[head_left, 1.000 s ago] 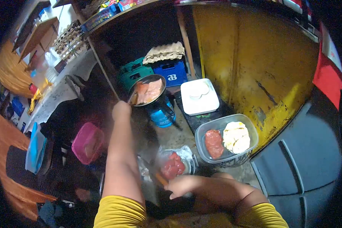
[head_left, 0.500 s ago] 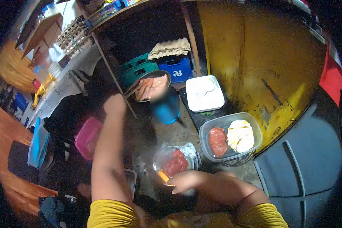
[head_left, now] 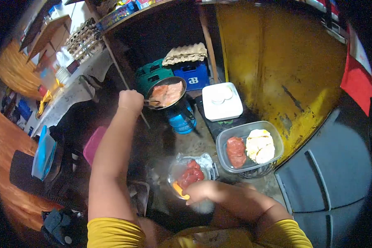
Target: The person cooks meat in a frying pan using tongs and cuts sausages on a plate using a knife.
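My left hand [head_left: 131, 102] is closed on the handle of a frying pan [head_left: 183, 97], which sits over a small blue stove [head_left: 182, 122]. Slices of pinkish meat [head_left: 168, 94] lie in the pan. My right hand [head_left: 199, 191] is wrapped round an orange handle [head_left: 178, 191] at the edge of a round container lined with clear plastic [head_left: 207, 161]. Red raw meat [head_left: 191, 175] is inside that container. Whatever the orange handle belongs to is hard to make out. Right of it, a clear tub [head_left: 249, 168] holds a reddish patty [head_left: 236, 152] and cooked egg [head_left: 260, 146].
A white lidded box [head_left: 222, 111] stands behind the tub. Blue [head_left: 193, 75] and green crates [head_left: 153, 72] and egg trays [head_left: 185, 54] are at the back. A grey cabinet [head_left: 310, 177] is at right, a pink container [head_left: 94, 144] at left.
The pan and my left hand swung left and tilted, then came back over the stove. The orange handle has moved from left of the round container to its near edge.
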The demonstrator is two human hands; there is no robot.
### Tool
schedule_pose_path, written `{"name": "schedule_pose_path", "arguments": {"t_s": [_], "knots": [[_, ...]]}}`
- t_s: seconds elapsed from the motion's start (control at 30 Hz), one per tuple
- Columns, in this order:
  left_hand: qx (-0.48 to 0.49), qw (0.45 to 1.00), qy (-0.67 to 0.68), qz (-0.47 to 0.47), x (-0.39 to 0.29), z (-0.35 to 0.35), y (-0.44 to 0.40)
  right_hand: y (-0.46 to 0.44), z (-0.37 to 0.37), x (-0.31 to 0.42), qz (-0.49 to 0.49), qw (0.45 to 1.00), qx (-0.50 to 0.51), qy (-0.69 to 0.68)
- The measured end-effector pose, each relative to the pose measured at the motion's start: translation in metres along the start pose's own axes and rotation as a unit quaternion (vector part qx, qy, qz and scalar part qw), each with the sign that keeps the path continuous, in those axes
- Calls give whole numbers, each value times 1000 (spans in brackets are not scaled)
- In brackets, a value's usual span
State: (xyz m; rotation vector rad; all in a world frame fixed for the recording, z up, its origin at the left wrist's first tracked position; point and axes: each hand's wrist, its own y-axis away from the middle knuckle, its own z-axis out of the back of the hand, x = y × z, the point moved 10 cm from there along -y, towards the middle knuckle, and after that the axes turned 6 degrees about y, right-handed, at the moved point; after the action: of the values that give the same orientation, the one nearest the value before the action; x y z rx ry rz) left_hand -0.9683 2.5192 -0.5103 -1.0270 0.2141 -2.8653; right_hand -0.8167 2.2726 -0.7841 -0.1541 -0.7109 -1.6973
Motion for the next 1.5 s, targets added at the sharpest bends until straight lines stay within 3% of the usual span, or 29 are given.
{"name": "schedule_pose_path", "arguments": {"t_s": [0.13, 0.2, 0.4, 0.57, 0.73, 0.8, 0.93, 1.27, 1.5], "knots": [[-48, 998, 37, 14, -4, -18, 13, -7, -11, -14, 2, 998, -52, -39], [-32, 998, 43, 17, -4, -33, 24, 2, -4, -7, -12, 1000, -7, -21], [26, 980, 133, 146, 32, -47, 45, 7, -2, -10, 3, 996, -78, -53], [32, 952, 204, 227, 62, -29, 51, 16, 16, 0, 8, 996, -80, -29], [57, 932, 273, 232, 74, -31, 44, 12, 11, -3, 3, 996, -80, -39], [79, 919, 305, 235, 80, -59, 36, 13, 8, -2, -6, 1000, -15, -18], [112, 910, 312, 249, 78, -112, 30, 13, 8, -3, 2, 1000, -13, -20], [95, 925, 257, 264, 41, -54, 52, 3, 2, -6, 11, 1000, -16, -19], [80, 966, 163, 182, 14, -41, 37, 2, 4, -5, 12, 1000, -12, -19]]}}
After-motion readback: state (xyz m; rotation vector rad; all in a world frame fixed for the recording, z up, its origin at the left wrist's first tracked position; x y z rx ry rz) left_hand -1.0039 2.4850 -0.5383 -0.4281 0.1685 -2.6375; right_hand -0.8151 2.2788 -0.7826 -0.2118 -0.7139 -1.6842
